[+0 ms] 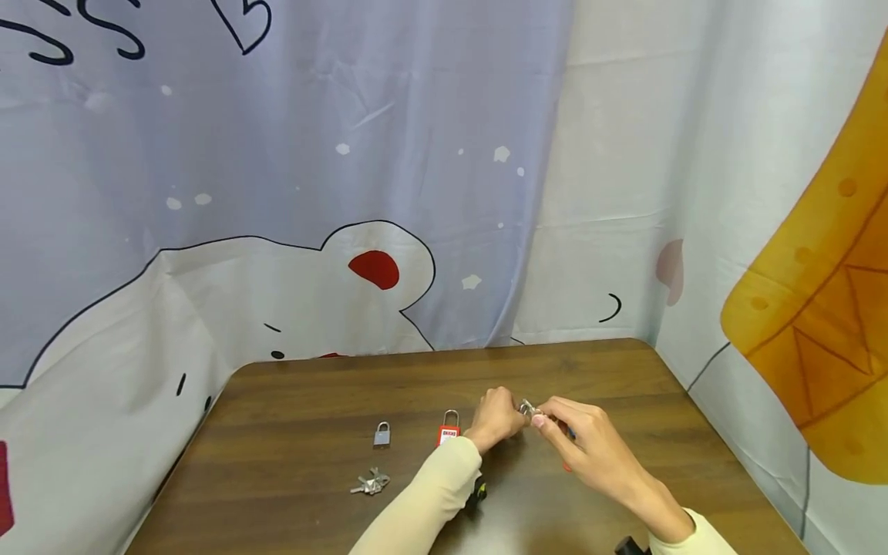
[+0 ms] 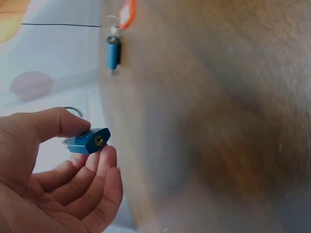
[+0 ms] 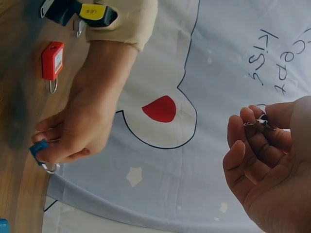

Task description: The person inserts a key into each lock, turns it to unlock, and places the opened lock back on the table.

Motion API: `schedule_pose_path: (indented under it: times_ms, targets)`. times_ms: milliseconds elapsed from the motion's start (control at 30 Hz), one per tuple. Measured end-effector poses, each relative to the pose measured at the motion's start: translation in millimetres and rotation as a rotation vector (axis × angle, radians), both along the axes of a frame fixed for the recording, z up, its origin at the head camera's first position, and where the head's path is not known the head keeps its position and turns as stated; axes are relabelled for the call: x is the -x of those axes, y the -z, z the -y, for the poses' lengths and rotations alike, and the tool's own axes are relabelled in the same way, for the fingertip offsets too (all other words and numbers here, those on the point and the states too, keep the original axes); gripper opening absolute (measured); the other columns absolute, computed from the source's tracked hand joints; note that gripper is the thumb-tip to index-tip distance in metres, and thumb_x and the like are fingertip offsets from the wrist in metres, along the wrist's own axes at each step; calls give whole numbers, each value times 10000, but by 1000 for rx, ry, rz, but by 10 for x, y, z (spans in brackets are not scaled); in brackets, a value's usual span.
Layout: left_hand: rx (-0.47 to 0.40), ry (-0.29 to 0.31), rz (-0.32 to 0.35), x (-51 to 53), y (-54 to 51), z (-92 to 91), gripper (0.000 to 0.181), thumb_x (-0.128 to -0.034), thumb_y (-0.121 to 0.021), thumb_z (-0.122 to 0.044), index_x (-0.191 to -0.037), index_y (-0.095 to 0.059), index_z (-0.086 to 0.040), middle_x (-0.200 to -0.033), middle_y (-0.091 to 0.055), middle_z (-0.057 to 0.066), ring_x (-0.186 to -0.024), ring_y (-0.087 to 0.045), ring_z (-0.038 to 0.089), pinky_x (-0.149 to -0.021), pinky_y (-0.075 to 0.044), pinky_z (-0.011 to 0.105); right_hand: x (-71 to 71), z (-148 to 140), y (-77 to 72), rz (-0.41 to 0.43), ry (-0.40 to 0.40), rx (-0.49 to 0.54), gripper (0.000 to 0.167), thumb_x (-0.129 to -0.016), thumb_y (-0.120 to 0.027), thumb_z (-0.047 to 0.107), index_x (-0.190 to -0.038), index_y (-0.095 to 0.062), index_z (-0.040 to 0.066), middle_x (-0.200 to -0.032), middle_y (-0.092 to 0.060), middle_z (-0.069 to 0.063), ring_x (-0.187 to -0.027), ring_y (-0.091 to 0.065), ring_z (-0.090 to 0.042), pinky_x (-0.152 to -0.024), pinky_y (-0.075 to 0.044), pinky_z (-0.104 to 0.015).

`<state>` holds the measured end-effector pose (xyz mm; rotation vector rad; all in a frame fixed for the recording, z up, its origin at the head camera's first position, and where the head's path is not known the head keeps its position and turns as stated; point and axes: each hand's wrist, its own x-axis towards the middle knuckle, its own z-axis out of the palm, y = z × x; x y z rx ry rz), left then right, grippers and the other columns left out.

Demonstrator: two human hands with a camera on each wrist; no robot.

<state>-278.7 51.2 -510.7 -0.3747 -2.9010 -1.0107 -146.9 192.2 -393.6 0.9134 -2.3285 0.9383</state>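
Observation:
A small blue padlock is pinched between the thumb and fingers of my left hand, its brass keyhole facing out. My right hand holds small metal keys between thumb and fingertips. In the head view, my left hand and right hand are close together at the right part of the table, with the keys between them. A red padlock stands just left of my left hand, partly covered by the sleeve.
On the wooden table lie a grey padlock and a bunch of keys, left of my left arm. Another blue padlock and a red-orange item show in the left wrist view. A printed curtain hangs behind.

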Motion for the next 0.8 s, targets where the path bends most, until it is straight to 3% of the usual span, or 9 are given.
schedule_pose_path:
  times_ms: [267, 433, 800]
  targets:
    - [-55, 34, -113, -69, -240, 212, 100, -721, -770, -202, -731, -683, -153, -632, -586, -100, -583, -503, 51, -524, -406, 206, 35, 69, -26, -16, -40, 16, 186, -946, -609, 40, -926, -649, 221, -728, -523, 140, -557, -449, 74, -523, -382, -85]
    - [-93, 48, -151, -114, -379, 300, 90, -731, -765, -182, -778, -694, -152, -661, -619, -94, -609, -522, 22, -552, -425, 176, 46, 105, -78, -40, -37, 11, 189, -929, -627, 29, -921, -655, 216, -758, -557, 134, -664, -476, 32, -586, -414, -119]
    - [-233, 85, -197, -332, -700, 446, 77, -761, -748, -159, -818, -703, -134, -703, -679, -60, -605, -550, -25, -564, -460, 133, 84, 195, -193, -85, -64, 38, 209, -916, -629, 7, -916, -652, 215, -764, -555, 135, -685, -490, 24, -613, -410, -110]
